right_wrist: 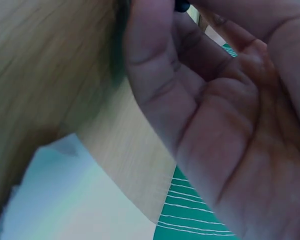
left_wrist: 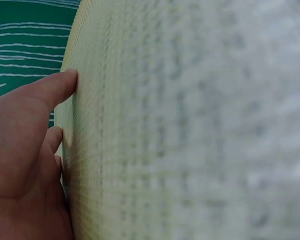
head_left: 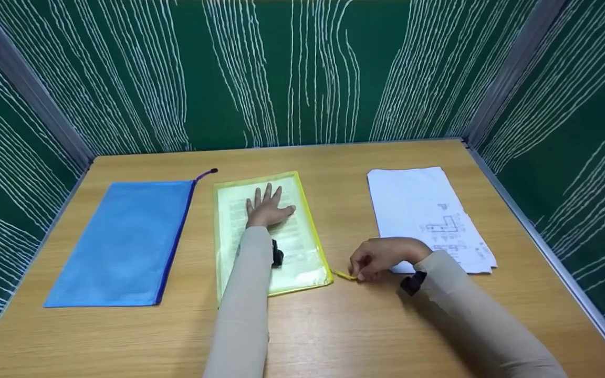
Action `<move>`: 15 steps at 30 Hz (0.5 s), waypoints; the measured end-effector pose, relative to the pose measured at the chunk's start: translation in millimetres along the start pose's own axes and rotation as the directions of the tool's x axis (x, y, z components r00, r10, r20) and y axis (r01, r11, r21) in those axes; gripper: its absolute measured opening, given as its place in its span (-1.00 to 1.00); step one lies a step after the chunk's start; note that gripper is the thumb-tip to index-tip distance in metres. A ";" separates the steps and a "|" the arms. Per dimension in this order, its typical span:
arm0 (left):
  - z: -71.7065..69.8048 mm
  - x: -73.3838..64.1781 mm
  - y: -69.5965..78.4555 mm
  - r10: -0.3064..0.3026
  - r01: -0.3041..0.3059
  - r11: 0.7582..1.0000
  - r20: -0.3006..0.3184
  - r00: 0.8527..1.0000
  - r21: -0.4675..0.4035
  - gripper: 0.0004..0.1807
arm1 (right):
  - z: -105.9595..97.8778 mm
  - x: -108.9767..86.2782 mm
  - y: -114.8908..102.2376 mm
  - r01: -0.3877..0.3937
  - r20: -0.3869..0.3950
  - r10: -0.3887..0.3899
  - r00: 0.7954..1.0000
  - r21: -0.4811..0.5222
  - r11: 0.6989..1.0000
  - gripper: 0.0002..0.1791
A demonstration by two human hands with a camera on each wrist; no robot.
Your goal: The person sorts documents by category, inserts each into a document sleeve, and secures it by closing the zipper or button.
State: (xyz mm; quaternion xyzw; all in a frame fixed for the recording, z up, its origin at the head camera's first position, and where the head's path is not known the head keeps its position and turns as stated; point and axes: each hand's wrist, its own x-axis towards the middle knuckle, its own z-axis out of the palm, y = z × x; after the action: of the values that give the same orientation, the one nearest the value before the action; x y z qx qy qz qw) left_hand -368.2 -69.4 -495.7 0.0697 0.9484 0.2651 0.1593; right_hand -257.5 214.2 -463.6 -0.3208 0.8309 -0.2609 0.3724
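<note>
A see-through zip folder with yellow edging (head_left: 310,210) lies on the table, printed sheets visible inside it. My left hand (head_left: 270,210) rests flat on the folder with its fingers spread. In the left wrist view, the folder's mesh surface (left_wrist: 190,125) fills most of the picture, with the left hand (left_wrist: 30,130) along its side. Beside the folder's near right corner, my right hand (head_left: 378,257) pinches the yellow zipper pull (head_left: 345,275). The right wrist view shows the right hand's (right_wrist: 225,115) curled fingers, a small dark end (right_wrist: 182,5) between them.
A blue zip folder (head_left: 124,241) lies at the left, its purple pull (head_left: 205,175) pointing to the back. A stack of white papers (head_left: 407,199) with drawings lies at the right, partly under the right forearm. Green walls with white lines (head_left: 302,73) border the wooden table (head_left: 329,336).
</note>
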 end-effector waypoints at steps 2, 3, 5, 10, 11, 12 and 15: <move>0.0 -0.2 -0.1 0.001 -0.001 1.000 -0.001 1.000 -0.003 -0.14 | -0.4 0.8 -0.3 -0.008 0.006 0.008 1.000 -0.003 1.000 -0.95; 0.1 -0.3 -0.1 0.001 -0.001 1.000 -0.001 1.000 -0.003 -0.14 | -0.6 1.1 -0.4 -0.013 0.010 0.013 1.000 -0.004 1.000 -0.95; 0.2 -0.4 0.1 0.000 0.000 1.000 0.001 1.000 -0.007 -0.14 | -0.9 1.8 -1.0 -0.029 0.020 0.030 0.999 -0.004 1.000 -0.95; -0.2 -0.7 0.9 -0.009 0.009 1.000 0.000 1.000 -0.013 -0.14 | -1.9 2.6 -3.0 -0.029 0.035 0.030 0.999 -0.023 0.999 -0.94; -0.3 -0.6 1.0 -0.010 0.010 1.000 -0.002 1.000 -0.014 -0.14 | -1.9 2.8 -3.4 -0.026 0.037 0.027 0.999 -0.027 0.999 -0.94; -0.5 -0.7 1.1 -0.010 0.010 1.000 -0.002 1.000 -0.014 -0.14 | -2.0 3.0 -3.8 -0.029 0.043 0.030 0.999 -0.020 0.999 -0.94; -1.3 -1.0 1.0 -0.005 0.005 1.000 -0.003 1.000 -0.018 -0.13 | -1.7 3.5 -4.5 -0.042 0.072 0.042 0.997 0.003 0.999 -0.96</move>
State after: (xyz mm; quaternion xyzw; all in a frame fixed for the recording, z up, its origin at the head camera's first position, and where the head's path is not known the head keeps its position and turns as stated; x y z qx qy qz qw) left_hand -367.7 -69.4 -493.9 0.0657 0.9464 0.2733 0.1591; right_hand -259.1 209.0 -461.1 -0.3118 0.8228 -0.2431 0.4082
